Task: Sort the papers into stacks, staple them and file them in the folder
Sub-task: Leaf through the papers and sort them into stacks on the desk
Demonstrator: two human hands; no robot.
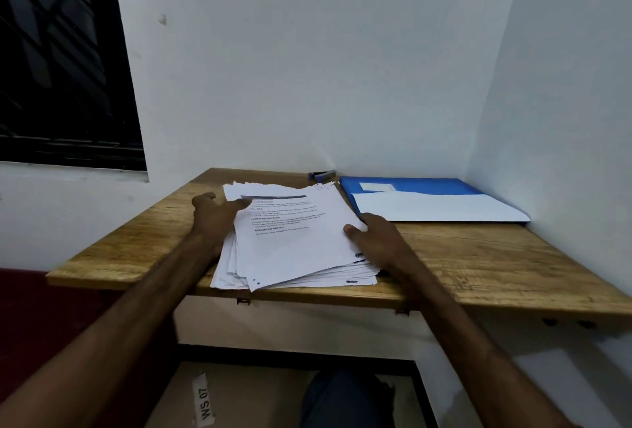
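One wooden table is holding everything: the blue folder is lying open at right, awaiting filing; fanned papers are lying mid-table, left hand and right hand pinching opposite edges, thumbs atop, likely squaring them; the stapler is waiting behind.

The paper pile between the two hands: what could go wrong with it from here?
1. The paper pile is fanned unevenly and reaches the near edge of the wooden table; if the left hand and right hand lift it, loose sheets may slide to the floor.
2. The stapler lies behind the pile by the wall; reaching over may disturb the sheets further.
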